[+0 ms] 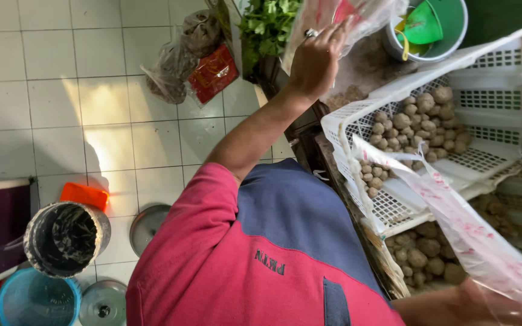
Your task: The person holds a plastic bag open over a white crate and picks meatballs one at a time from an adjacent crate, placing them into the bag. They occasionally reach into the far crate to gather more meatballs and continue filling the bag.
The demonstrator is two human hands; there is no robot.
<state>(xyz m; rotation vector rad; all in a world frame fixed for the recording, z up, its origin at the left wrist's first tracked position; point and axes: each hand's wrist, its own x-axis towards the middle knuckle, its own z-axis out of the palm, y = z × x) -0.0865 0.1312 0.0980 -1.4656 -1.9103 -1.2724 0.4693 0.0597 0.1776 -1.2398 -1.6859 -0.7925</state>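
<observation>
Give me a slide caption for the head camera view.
Left hand lifts a clear plastic bag beside a white crate of brown balls.

The crate point(490, 72) sits at the right with round tubers point(421, 118) in it and a 2nd heap point(421, 256) under it, a bucket point(454, 27) behind, herbs point(267, 24) to its left, and a lined bin point(66, 238) on the floor far left.

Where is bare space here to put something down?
The white tiled floor is free left of the plastic bags and above the orange lid. It is crowded around the lined bucket and metal lids, and the white crate holds brown balls.
</observation>
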